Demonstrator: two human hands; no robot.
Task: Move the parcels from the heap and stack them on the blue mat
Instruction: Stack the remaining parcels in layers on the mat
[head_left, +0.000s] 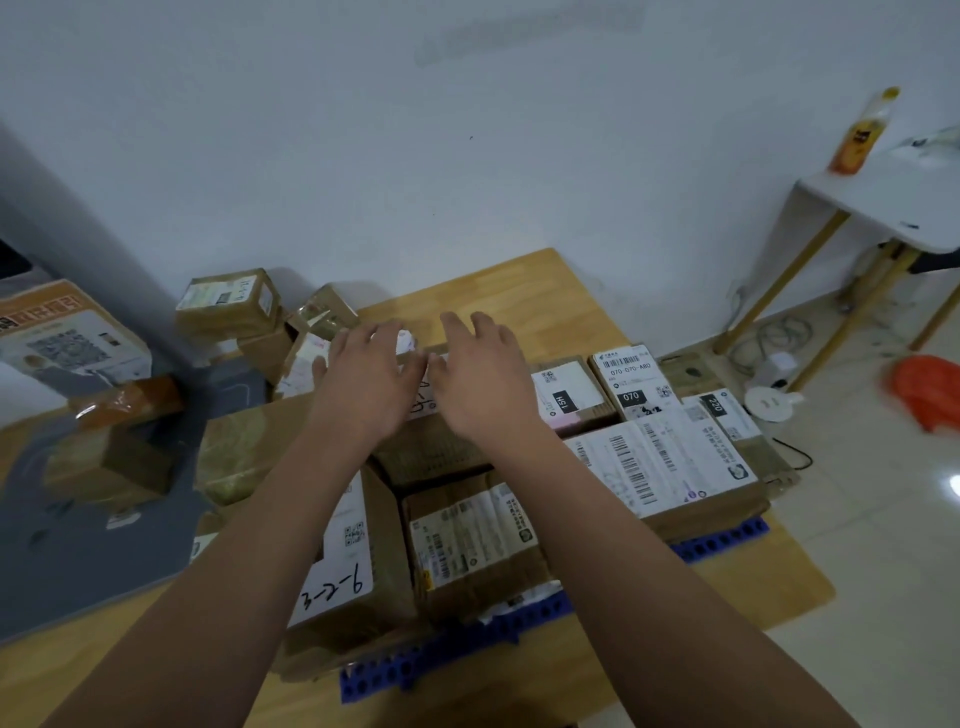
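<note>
We hold both hands out flat and palm-down over the far side of the blue mat (722, 540). The left hand (366, 376) and right hand (485, 379) lie side by side with thumbs nearly meeting, fingers loosely straight and curled round nothing. Between and under them sits a parcel with a white label (423, 399), on top of the stack (665, 467) that covers the mat. We cannot tell whether our palms press on it or hover just above. Its far edge appears to run crosswise, from one hand to the other, so we judge it squared to the row of boxes on the mat's far right. The heap (228, 304) lies beyond the mat's far-left corner, against the wall (467, 156), its boxes tilted at odd angles. From where our hands are, that is forward and to the left, so the left hand is clearly nearer. A next reach would likely lead with the left hand, with the right crossing over after it.
</note>
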